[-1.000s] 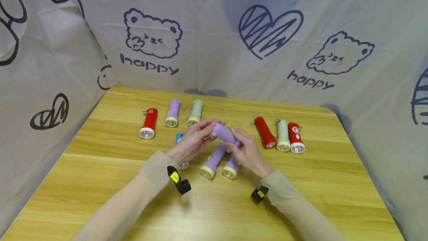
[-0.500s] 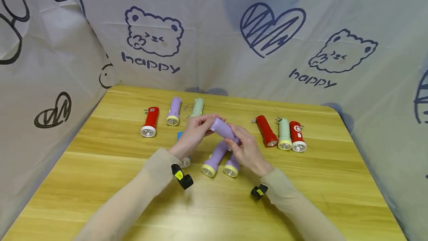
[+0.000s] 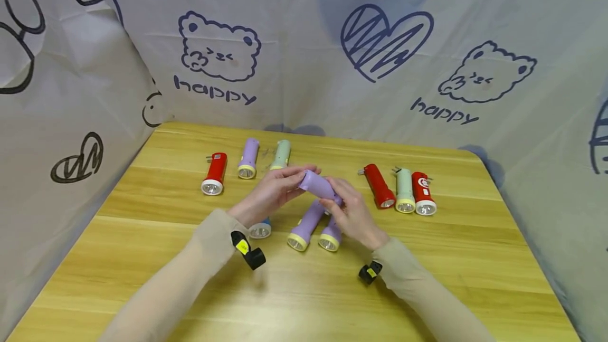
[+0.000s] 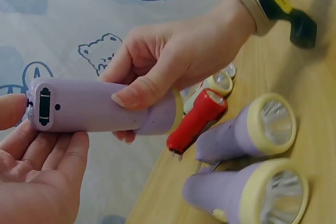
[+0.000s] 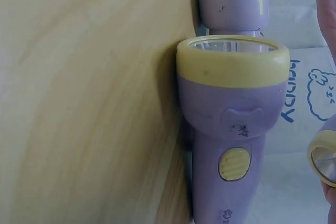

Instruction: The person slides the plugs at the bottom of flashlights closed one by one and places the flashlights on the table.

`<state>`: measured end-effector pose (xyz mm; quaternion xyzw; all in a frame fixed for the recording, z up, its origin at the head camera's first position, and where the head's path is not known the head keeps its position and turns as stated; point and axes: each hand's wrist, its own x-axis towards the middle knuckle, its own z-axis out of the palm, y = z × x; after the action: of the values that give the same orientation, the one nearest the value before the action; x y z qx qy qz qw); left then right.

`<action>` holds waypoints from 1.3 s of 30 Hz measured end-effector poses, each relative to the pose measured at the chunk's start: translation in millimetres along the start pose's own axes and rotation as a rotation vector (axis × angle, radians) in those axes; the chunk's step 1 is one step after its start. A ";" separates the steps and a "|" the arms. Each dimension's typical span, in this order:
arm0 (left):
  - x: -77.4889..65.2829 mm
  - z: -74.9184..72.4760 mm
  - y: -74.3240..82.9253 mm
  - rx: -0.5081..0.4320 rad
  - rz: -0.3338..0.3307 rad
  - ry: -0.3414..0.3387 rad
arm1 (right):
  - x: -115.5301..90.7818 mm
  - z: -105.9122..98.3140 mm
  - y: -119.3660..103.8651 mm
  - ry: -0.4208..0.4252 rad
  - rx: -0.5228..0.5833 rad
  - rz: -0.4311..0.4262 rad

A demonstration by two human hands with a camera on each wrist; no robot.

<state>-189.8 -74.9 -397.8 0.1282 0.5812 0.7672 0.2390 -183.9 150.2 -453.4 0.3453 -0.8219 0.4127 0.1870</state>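
Over the middle of the table, both hands hold a purple flashlight (image 3: 318, 186). My right hand (image 3: 353, 214) grips it near its head, thumb across the body in the left wrist view. At the tail end, my left hand (image 3: 269, 194) pinches it, with the thumb (image 4: 11, 111) against the end and the fingers below. A black slot (image 4: 44, 106) shows in the tail, with metal prongs lying in it. Two more purple flashlights, a left one (image 3: 309, 223) and a right one (image 3: 331, 234), lie below the hands. The left hand partly hides a blue flashlight (image 3: 261, 228).
At the back left lie a red flashlight (image 3: 216, 169), a purple one (image 3: 249, 155) and a green one (image 3: 282, 153). To the right are a red one (image 3: 378, 186), a green one (image 3: 404, 188) and a red-and-white one (image 3: 422, 190). Printed cloth (image 3: 304, 104) hangs behind the table.
My left hand rose slightly, then shifted back left and down, covering more of the blue flashlight. The metal piece seen at the held flashlight's tail earlier no longer shows in the head view.
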 end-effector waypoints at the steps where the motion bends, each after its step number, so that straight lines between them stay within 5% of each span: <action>1: -0.5 -0.6 -0.7 -0.014 -0.007 -0.003 | -0.1 0.5 0.5 0.000 0.000 -0.001; 13: -3.1 -3.8 -8.0 -0.072 -0.018 -0.042 | -1.6 4.1 4.1 0.013 -0.014 -0.021; 26: -6.0 2.0 -10.9 -0.173 -0.030 -0.005 | -4.6 5.7 2.5 0.009 -0.014 0.020; 39: 0.7 3.4 -12.5 -0.156 -0.007 0.063 | -0.6 4.0 0.1 0.023 -0.016 0.024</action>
<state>-186.1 -69.1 -408.7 0.0830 0.5274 0.8129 0.2326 -183.6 147.2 -456.2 0.3294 -0.8271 0.4120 0.1942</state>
